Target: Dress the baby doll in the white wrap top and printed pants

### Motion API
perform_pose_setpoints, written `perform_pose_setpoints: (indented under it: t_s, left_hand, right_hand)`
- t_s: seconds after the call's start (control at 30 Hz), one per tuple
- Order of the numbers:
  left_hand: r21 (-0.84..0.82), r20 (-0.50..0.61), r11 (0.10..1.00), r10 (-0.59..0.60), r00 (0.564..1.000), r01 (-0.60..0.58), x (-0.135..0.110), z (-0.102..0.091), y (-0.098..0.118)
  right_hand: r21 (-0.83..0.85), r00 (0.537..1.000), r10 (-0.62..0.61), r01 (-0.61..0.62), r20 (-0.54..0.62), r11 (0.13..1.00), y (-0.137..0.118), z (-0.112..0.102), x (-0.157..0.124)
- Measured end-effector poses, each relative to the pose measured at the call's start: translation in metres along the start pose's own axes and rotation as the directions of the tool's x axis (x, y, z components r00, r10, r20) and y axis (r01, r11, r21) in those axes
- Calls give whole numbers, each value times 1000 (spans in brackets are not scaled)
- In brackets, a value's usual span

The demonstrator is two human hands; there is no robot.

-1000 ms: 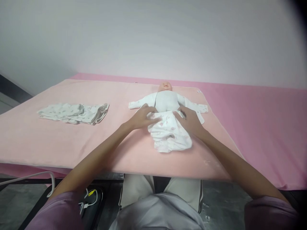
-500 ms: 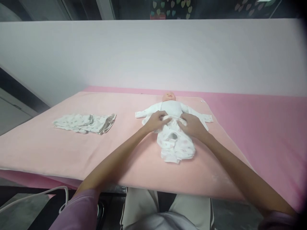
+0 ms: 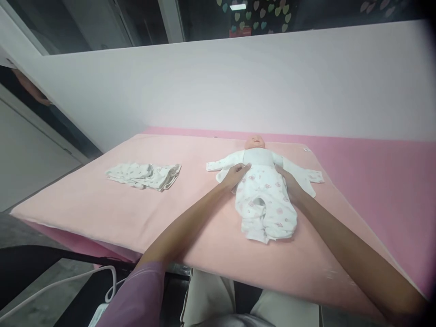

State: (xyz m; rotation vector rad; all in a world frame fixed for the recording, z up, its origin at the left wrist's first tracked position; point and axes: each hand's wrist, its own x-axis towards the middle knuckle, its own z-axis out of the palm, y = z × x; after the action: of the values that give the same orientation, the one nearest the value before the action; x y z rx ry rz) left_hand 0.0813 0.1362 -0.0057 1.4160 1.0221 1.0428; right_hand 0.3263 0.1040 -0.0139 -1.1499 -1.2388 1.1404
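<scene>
A baby doll (image 3: 255, 142) lies on its back on the pink pad (image 3: 102, 200), dressed in a white top with sleeves spread out. White printed pants (image 3: 265, 204) cover its lower body up to the waist. My left hand (image 3: 234, 175) grips the left side of the pants' waistband, fingers curled on the cloth. On the right side of the waist, my right hand (image 3: 289, 184) holds the pants in the same way.
A second crumpled white printed garment (image 3: 145, 175) lies on the pad to the left. A white wall stands behind the pink table (image 3: 374, 181). White cables (image 3: 68, 281) hang below the table's front edge. Another person's arm (image 3: 30, 88) shows at far left.
The pants were bunched low over the doll's legs; both hands have drawn the waistband up to the doll's waist. The camera has tilted up and the view shifted right.
</scene>
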Motion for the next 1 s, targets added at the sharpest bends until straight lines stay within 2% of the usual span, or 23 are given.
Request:
perform_pose_setpoints:
  t_s: [0.03, 0.1, 0.17, 0.2, 0.23, 0.27, 0.3, 0.33, 0.43, 0.47, 0.53, 0.63, 0.7, 0.77, 0.87, 1.0]
  left_hand:
    - [51, 8, 998, 47, 999, -48, -1, -1, 3]
    - [232, 51, 950, 201, 978, -208, -1, -5, 12]
    - [422, 147, 808, 386, 911, -411, 1, -9, 21]
    - [483, 200, 728, 450, 870, -487, 3, -9, 26]
    - [512, 240, 674, 483, 842, -532, 7, -9, 29]
    - [519, 250, 662, 488, 837, -541, 12, -8, 32]
    - [509, 223, 690, 471, 853, -515, 17, -5, 34]
    - [482, 171, 744, 438, 883, -462, 22, -3, 34]
    - [298, -25, 920, 273, 962, -253, 34, 4, 26]
    - [219, -62, 958, 204, 977, -186, 35, 4, 21]
    - [79, -81, 995, 70, 994, -64, 36, 1, 8]
    - [-97, -45, 992, -86, 995, 82, 33, -5, -5]
    - [-227, 42, 962, -148, 988, 153, 32, -6, -8]
    - [-349, 136, 912, -177, 975, 214, 31, -3, -5]
    - [-452, 198, 851, -198, 960, 269, 28, 3, 2]
    - [-452, 252, 845, -186, 950, 285, 22, 8, 7]
  right_hand:
    - [-59, 999, -35, 35, 15, 998, -3, 0, 1]
    - [-304, 988, -130, 147, 78, 941, -14, -2, 3]
    - [-548, 951, -220, 304, 215, 779, -31, -6, 6]
    - [-619, 921, -248, 386, 300, 684, -40, -7, 8]
    - [-650, 890, -265, 453, 371, 610, -47, -7, 11]
    - [-653, 869, -273, 492, 413, 576, -53, -6, 14]
    - [-642, 868, -281, 493, 409, 588, -56, -4, 17]
    - [-619, 890, -278, 452, 362, 642, -56, -3, 21]
    - [-451, 986, -146, 167, 82, 877, -39, -2, 32]
    - [-379, 996, -85, 82, 7, 922, -30, -3, 34]
    - [-278, 998, -11, -6, -60, 961, -13, -6, 35]
    - [-95, 996, 83, -84, -18, 992, 0, -6, 33]
    - [85, 984, 172, -176, 47, 981, 1, -3, 30]
    - [241, 975, 211, -221, 64, 945, -2, 2, 28]
    - [374, 978, 197, -209, 70, 903, -8, 9, 25]
    - [441, 981, 132, -181, 140, 879, -15, 16, 22]
